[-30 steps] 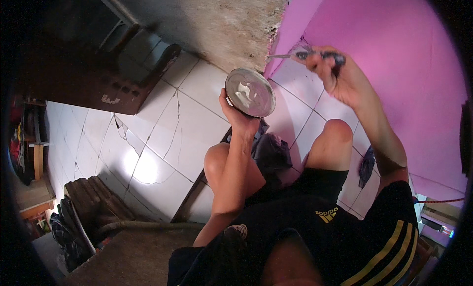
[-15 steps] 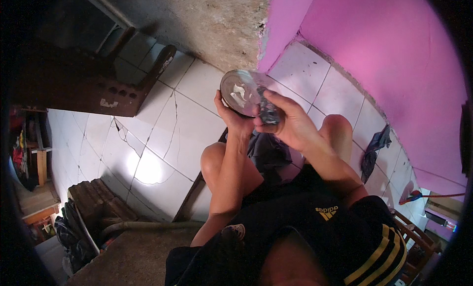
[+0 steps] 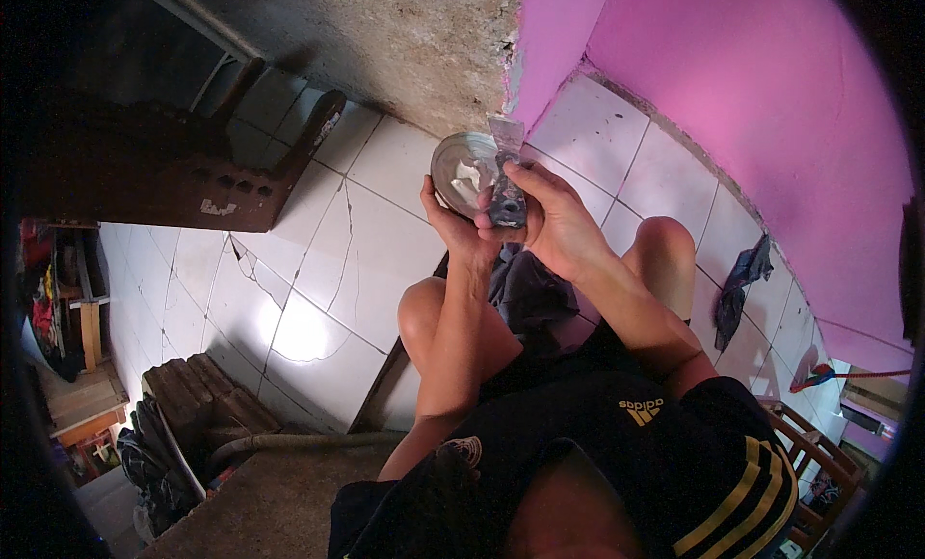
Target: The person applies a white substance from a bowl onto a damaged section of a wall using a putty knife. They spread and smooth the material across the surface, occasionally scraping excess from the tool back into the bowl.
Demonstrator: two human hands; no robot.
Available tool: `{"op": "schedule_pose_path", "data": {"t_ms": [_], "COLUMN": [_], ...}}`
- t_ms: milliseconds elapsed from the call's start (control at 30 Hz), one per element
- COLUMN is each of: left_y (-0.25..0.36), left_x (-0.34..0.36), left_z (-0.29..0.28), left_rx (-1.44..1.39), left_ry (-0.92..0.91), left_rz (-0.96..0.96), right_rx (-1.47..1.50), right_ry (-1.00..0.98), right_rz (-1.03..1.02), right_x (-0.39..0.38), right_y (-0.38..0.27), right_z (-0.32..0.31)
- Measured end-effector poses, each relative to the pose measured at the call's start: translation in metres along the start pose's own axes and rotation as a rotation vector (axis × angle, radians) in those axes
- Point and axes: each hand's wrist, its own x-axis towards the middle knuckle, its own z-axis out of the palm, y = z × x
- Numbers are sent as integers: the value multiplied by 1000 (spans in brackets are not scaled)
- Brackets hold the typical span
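My left hand [image 3: 459,229] is curled around the lower side of a round metal bowl [image 3: 445,158], with its thumb along the left rim. A lump of white paste [image 3: 466,176] lies inside the bowl. Against the bowl's right side, my right hand [image 3: 551,212] grips a putty knife [image 3: 508,195] by its dark, smeared handle. The flat, flared grey blade [image 3: 506,132] points away from me, beside the rim. Both hands are close together above my knees.
Brown wooden furniture [image 3: 241,195] stands at the left on cracked white tiles [image 3: 318,260]. Ahead, a rough bare wall [image 3: 424,67] meets a pink wall [image 3: 732,106]. Dark cloths lie on the floor, one [image 3: 525,289] between my legs and another [image 3: 740,294] at the right.
My right hand has moved slightly left and turned. The putty knife's blade, smeared by motion earlier, now points up and away beside the bowl. My left hand keeps its hold.
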Motion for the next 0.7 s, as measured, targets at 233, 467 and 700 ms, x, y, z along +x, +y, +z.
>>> {"op": "schedule_pose_path", "data": {"t_ms": [233,467,700], "left_y": [-2,-1,0], "left_x": [-5,-13,-15], "left_z": [10,24,24], "left_rx": [41,55,26], "left_ry": [51,66,2], "left_rz": [-5,2,0], "right_rx": [1,-6,-70], "right_ry": [-2,16,10], "right_rz": [-23,-43,91], "right_x": [-6,-17,-11], "right_y": [-7,-16,-56], "right_z": [4,13,-4]}}
